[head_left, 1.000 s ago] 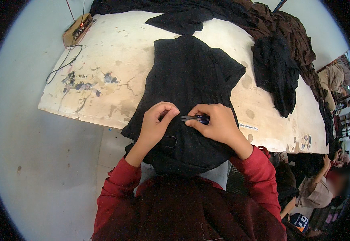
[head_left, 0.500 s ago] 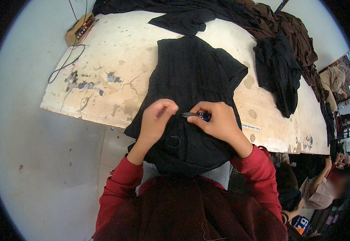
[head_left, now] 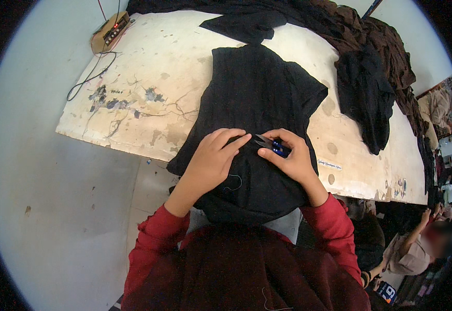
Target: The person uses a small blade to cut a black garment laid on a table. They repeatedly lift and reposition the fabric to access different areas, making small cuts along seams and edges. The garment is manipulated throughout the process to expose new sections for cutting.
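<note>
A black sleeveless-looking garment (head_left: pixel 254 88) drapes over the table's front edge and down toward my lap. My left hand (head_left: pixel 216 158) rests on it, fingers stretched and slightly apart, tips beside the blades; I make out nothing held in it. Closed in my right hand (head_left: pixel 293 160) is a pair of thread snips (head_left: pixel 279 147) with blue handles. Their pointed blades are parted and aim left, close to my left fingertips. Below the hands, a loose pale thread (head_left: pixel 240 181) curls on the black cloth.
The worn white table (head_left: pixel 148 62) carries stains and thread scraps. A small box with knobs and cables (head_left: pixel 110 33) stands at its far left. Black cloth pieces (head_left: pixel 366 93) and brown fabric (head_left: pixel 391 57) lie along the far and right edges. Another person (head_left: pixel 410 251) sits at right.
My left hand has unfolded from a curled pinch and moved right onto the cloth near the snips. The snips' blades now show parted. The whole view has shifted slightly.
</note>
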The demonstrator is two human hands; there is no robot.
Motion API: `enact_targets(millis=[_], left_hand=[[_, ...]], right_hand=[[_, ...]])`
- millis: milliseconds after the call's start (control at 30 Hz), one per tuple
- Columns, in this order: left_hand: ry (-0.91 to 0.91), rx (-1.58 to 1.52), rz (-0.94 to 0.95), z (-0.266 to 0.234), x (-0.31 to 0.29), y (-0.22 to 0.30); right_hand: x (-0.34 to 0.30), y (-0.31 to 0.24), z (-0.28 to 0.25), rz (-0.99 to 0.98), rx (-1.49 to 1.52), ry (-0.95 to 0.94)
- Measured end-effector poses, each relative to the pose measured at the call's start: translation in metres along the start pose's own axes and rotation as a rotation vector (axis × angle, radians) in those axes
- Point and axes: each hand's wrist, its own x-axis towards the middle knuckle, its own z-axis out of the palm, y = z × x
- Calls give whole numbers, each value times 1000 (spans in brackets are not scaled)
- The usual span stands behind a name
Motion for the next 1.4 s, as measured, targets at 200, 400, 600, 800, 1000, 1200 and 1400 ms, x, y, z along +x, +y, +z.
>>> enact_targets(millis=[200,400,600,800,1000,1200,1400], left_hand=[[-243,73,53,0,19,-14],[-100,-136,39,0,10,-21],[-57,-224,-60,-1,8,-15],[-19,-222,-12,4,6,-20],[-25,-242,-27,1,7,-18],[89,-232,-89,-12,4,-9],[-56,-64,-57,-5,-14,-4]], right_hand=[[0,5,-4,7,-46,-16],[0,1,-8,-32,-92,-59],[-2,-25,-7,-37,-230,-136],[3,-30,-6,-79,-332,-153],[4,-28,-7,-71,-388,-168],[3,-16,-6,15,-214,-123],[4,-3,-4,98,-68,-138]])
